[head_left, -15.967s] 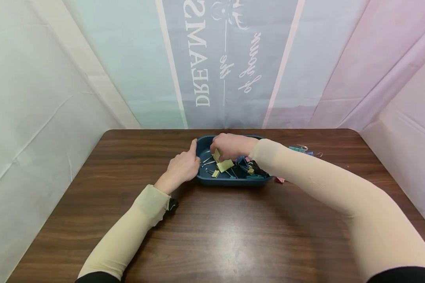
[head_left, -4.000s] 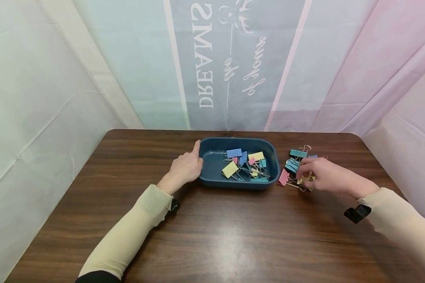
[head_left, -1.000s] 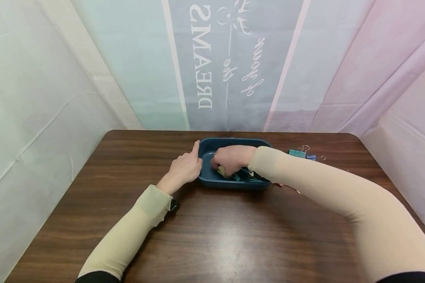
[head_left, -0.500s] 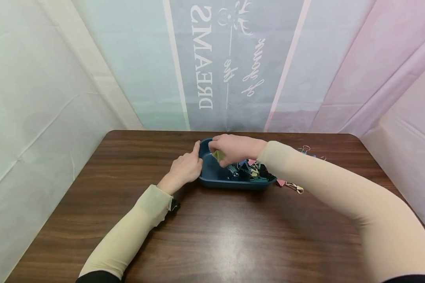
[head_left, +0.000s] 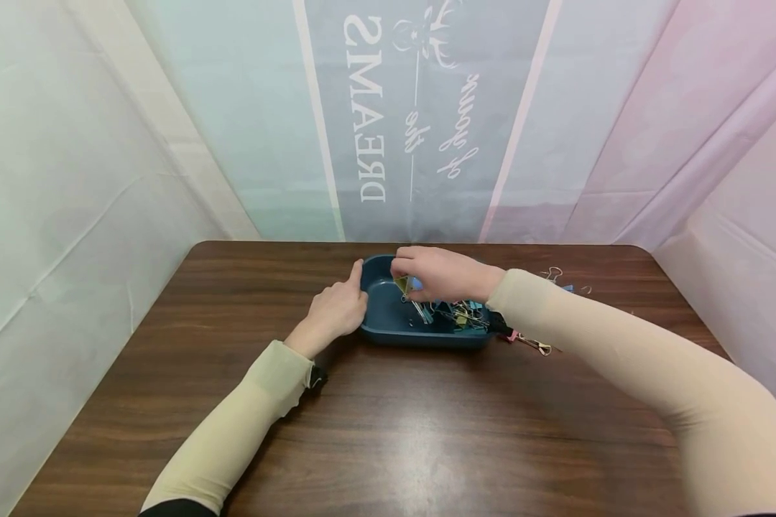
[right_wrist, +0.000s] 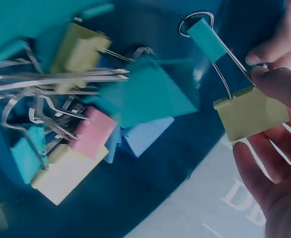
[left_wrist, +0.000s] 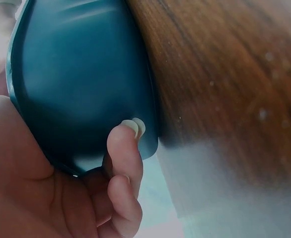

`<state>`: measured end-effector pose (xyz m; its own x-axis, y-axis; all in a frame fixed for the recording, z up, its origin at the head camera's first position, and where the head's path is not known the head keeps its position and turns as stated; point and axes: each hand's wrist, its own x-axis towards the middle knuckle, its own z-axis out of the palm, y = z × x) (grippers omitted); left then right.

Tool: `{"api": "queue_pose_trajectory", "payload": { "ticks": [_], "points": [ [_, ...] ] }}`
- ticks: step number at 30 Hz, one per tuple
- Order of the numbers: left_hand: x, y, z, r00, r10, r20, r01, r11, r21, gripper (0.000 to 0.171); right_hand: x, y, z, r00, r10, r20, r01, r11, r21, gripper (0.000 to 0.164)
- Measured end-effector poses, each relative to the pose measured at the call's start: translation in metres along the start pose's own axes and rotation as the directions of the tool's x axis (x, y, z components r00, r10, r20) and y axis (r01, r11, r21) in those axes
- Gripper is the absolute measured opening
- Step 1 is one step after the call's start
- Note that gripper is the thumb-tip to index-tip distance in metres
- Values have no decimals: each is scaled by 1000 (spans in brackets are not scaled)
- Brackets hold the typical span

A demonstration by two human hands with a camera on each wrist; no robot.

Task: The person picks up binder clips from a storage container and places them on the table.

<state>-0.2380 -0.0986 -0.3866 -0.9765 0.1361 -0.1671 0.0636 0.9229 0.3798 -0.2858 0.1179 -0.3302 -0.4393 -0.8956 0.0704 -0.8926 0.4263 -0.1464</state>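
Over the blue tray (head_left: 420, 339), my right hand (head_left: 449, 273) pinches a yellow binder clip (right_wrist: 252, 114) between thumb and fingers. The clip's wire handles point away from the hand, and a small teal binder clip (right_wrist: 206, 39) overlaps their far end in the right wrist view. Several binder clips lie jumbled in the tray, among them a large teal clip (right_wrist: 143, 94) and a pink clip (right_wrist: 94, 133). My left hand (head_left: 332, 305) holds the tray's left end, index finger along the corner; other fingers (left_wrist: 125, 153) curl against its outer wall in the left wrist view.
On the brown table (head_left: 362, 431), right of the tray, lie more clips: a pink clip (head_left: 511, 335) near its front corner and a blue clip (head_left: 567, 288) farther back, partly hidden by the right sleeve. A printed cloth backdrop (head_left: 407, 129) hangs behind the table's far edge.
Four seconds ago my right hand was at the clips on the table; it moved left into the tray, then rose slightly and shifted right with the yellow binder clip. The left hand stayed.
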Motion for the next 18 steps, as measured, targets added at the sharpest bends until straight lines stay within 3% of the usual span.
{"api": "queue_pose_trajectory", "payload": {
  "ticks": [4,10,14,18],
  "points": [
    [0,0,-1,1000,4,-5,-4,1000,-2,67,-2,-1,3,1000,6,-2,-6,1000,-25,30],
    [-1,0,-2,1000,6,-1,-6,1000,-14,66,1,-4,5,985,81,151,-82,997,-1,39],
    [-2,-1,-1,1000,7,6,-7,1000,-20,66,0,-5,6,977,57,207,-53,998,-23,45],
    [-2,0,0,1000,7,4,-7,1000,-10,66,-4,-3,7,977,61,206,-66,998,15,35]
  ]
}}
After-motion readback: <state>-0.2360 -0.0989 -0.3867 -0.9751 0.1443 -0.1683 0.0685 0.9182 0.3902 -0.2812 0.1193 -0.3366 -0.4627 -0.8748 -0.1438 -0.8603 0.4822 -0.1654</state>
